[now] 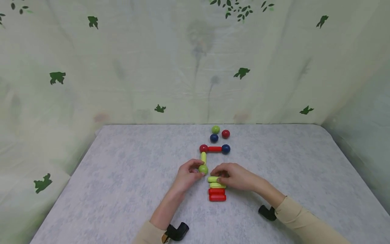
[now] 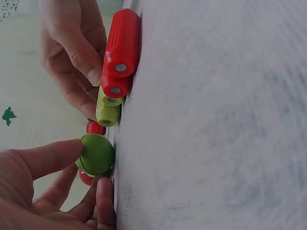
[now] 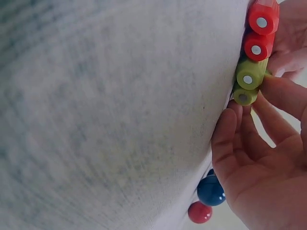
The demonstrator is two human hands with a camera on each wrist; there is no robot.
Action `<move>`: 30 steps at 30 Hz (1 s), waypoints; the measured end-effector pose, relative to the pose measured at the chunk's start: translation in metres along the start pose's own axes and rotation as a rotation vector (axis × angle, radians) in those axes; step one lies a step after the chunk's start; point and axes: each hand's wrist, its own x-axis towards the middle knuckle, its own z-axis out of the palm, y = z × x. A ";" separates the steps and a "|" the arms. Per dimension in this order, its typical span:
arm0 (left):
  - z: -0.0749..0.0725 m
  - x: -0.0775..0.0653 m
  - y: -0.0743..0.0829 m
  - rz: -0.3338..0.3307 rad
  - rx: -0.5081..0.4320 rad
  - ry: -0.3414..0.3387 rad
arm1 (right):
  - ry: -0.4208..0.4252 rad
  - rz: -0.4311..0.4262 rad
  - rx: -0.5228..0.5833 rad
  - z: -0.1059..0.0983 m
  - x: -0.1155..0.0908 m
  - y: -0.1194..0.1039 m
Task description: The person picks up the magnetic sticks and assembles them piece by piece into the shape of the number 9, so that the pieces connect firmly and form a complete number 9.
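Observation:
My left hand [image 1: 186, 174] pinches a green ball [image 1: 203, 169] between thumb and fingers. From that ball a yellow-green rod [image 1: 203, 156] runs away to a red ball [image 1: 203, 148]. A red rod [image 1: 215, 149] links the red ball to a dark blue ball [image 1: 225, 149], making an angled chain on the table. Just to the right, my right hand [image 1: 236, 176] pinches the farthest yellow-green rod [image 3: 244, 97] of a row. A second yellow-green rod [image 3: 248, 75] lies against it, partly under the thumb in the head view. Silver discs show in the rod ends.
Two red rods [image 1: 217, 195] finish the row on the near side. Beyond the chain sit a loose green ball [image 1: 215, 129], a red ball [image 1: 225, 134] and a blue ball [image 1: 214, 138]. A patterned curtain [image 1: 137, 67] hangs behind the grey-white table [image 1: 122, 189].

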 end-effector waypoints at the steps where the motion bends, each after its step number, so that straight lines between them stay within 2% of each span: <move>1: 0.000 0.000 0.000 0.001 -0.004 0.000 | 0.001 -0.001 -0.001 0.000 0.000 0.000; 12: -0.007 0.000 -0.003 0.012 0.006 -0.048 | 0.042 0.023 0.004 -0.003 -0.001 0.001; 21: -0.002 -0.002 -0.004 0.011 0.064 -0.010 | 0.102 -0.026 -0.034 -0.006 0.003 0.003; 26: -0.002 -0.001 -0.004 0.057 0.058 -0.012 | 0.126 -0.052 -0.040 -0.007 0.006 0.003; 30: -0.003 0.000 -0.005 0.068 0.049 -0.016 | 0.127 -0.066 -0.043 -0.006 0.011 0.002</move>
